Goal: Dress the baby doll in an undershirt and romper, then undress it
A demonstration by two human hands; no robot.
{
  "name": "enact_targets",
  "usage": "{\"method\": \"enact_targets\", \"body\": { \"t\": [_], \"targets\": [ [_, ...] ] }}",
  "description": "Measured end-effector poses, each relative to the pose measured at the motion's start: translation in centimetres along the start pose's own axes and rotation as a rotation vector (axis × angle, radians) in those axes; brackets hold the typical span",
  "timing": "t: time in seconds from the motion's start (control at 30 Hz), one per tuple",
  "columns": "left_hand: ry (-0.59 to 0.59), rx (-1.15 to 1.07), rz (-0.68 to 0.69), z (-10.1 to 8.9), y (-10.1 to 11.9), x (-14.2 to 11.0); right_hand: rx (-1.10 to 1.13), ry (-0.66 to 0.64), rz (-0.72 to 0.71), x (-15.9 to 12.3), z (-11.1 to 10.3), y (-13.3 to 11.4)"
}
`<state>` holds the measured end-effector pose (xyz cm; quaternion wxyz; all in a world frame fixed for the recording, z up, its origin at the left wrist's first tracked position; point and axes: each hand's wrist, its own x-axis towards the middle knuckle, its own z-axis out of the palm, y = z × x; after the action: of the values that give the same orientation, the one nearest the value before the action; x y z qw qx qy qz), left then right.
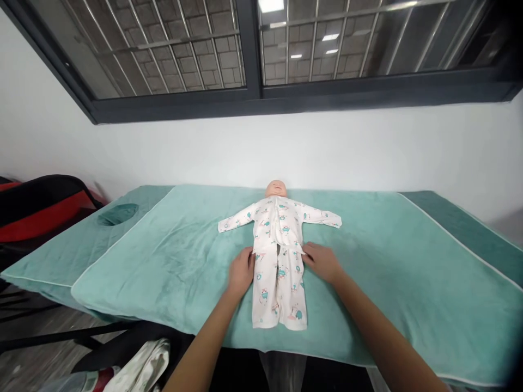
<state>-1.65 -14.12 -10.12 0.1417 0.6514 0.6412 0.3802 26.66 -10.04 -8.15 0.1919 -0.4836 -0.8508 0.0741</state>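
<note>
Lower left: one clear container [84, 382], contents indiscernible, beside one bundled printed cloth [141, 365]. The left hand [242, 270] touches the outfit's left edge at the waist; whether it grips cannot be determined. One baby doll [276, 189] lies face up, mid-length on the green-covered massage bed [371, 245]. One white long-sleeved top [281, 218], sleeves spread, overlaps one pair of white trousers [265, 288]; both carry teal and pink prints. The right hand [322, 261] pinches the top's right hem corner.
</note>
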Motion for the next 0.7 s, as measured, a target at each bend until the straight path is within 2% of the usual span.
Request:
{"method": "enact_targets", "body": {
  "t": [0.13,0.23,0.33,0.43,0.57,0.7],
  "targets": [
    [0.141,-0.098,-0.147,-0.1,0.6,-0.5,-0.069,0.051,0.105,-2.1,0.0,-1.4],
    [0.161,-0.149,-0.154,-0.5,1.4,-1.9,0.042,0.123,0.165,-5.2,0.2,-3.4],
    [0.081,-0.283,-0.127,-1.0,1.8,-4.6,0.255,0.107,0.126,-8.9,0.7,-6.0],
    [-0.034,-0.432,-0.110,-1.4,1.6,-8.2,0.281,0.110,0.054,-11.5,1.5,-8.3],
    [-0.080,-0.349,0.008,-1.8,2.1,-12.4,0.257,0.181,0.040,-12.5,2.6,-10.0],
    [-0.122,-0.260,0.088,-2.4,3.0,-14.8,0.414,0.143,0.043,-13.0,3.1,-11.3]
  ]
}}
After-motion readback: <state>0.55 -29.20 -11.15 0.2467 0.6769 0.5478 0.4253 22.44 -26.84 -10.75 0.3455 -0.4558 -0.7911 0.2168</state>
